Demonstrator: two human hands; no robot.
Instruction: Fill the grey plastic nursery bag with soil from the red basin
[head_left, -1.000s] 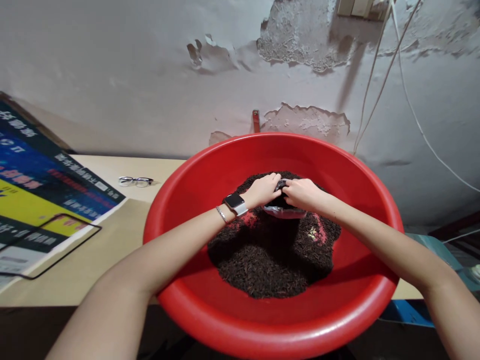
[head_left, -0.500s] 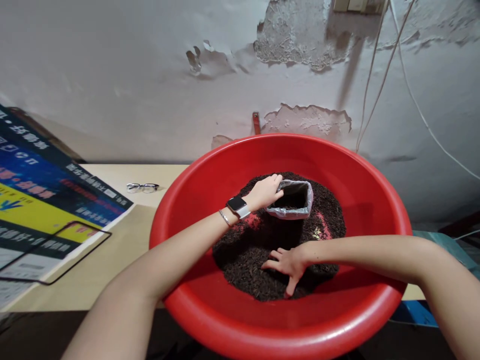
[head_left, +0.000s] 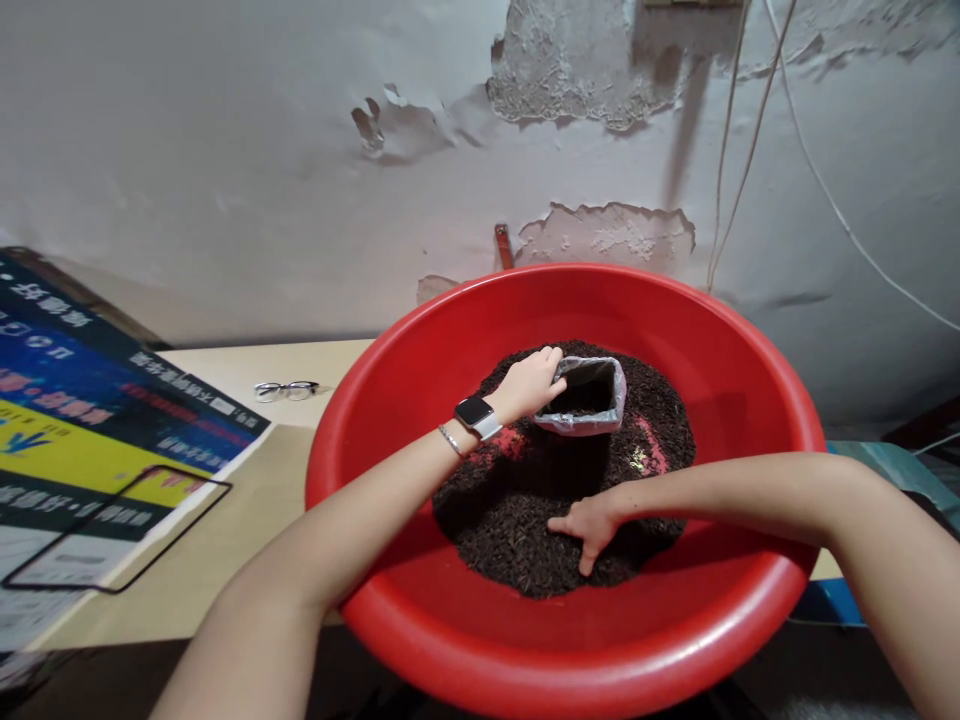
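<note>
A big red plastic basin (head_left: 465, 330) holds a heap of dark loose tea leaves (head_left: 525, 540). A small clear plastic bag (head_left: 589, 395) stands open-mouthed on the heap at the back. My left hand (head_left: 529, 383), with a watch and a bracelet on the wrist, grips the bag's left edge. My right hand (head_left: 585, 525) is at the front of the heap, fingers curled down into the tea leaves; whether it holds any is hidden.
The basin sits on a pale table (head_left: 217, 520) against a peeling wall. A pair of glasses (head_left: 286, 388) lies at the back left. A printed poster (head_left: 82, 420) and a thin black wire frame (head_left: 112, 530) cover the left side. Cables (head_left: 750, 140) hang on the wall.
My right hand left the bag's mouth and dropped to the front of the heap, then drew its spread fingers together in the tea leaves. My left hand kept hold of the bag.
</note>
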